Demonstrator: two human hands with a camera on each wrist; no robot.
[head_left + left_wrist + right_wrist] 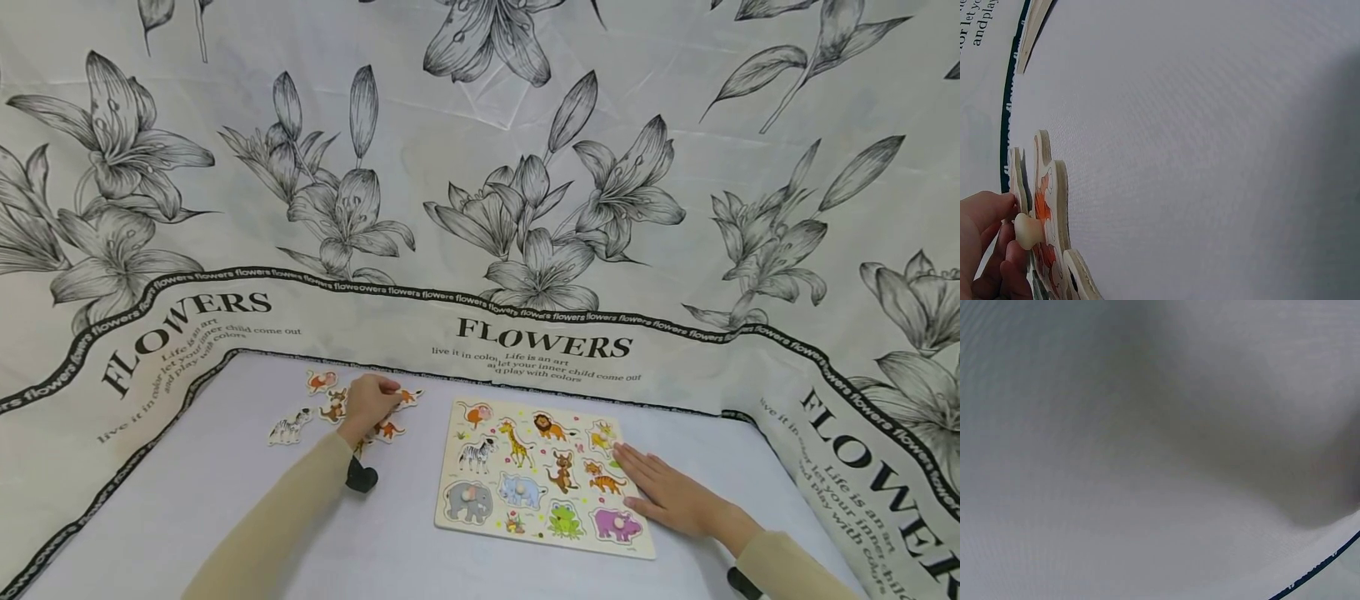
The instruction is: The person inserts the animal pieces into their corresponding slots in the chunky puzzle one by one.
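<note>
My left hand (369,406) is over a cluster of loose wooden animal puzzle pieces. Its thumb and fingers pinch a thin animal piece (1017,178), seen edge-on in the left wrist view; its kind is mostly hidden by the hand. Just beside the fingertips lies an orange animal piece (1044,209) with a pale knob (1029,231). A zebra piece (289,427), a monkey piece (321,382) and a brown kangaroo piece (333,405) lie left of the hand. My right hand (667,492) rests with extended fingers at the right edge of the puzzle board (551,546).
An elephant piece (468,502), a blue animal piece (521,490) and a purple hippo piece (617,525) show knobs on the board. White cloth (360,550) covers the table. A flower-printed sheet (480,250) rises behind and along the sides.
</note>
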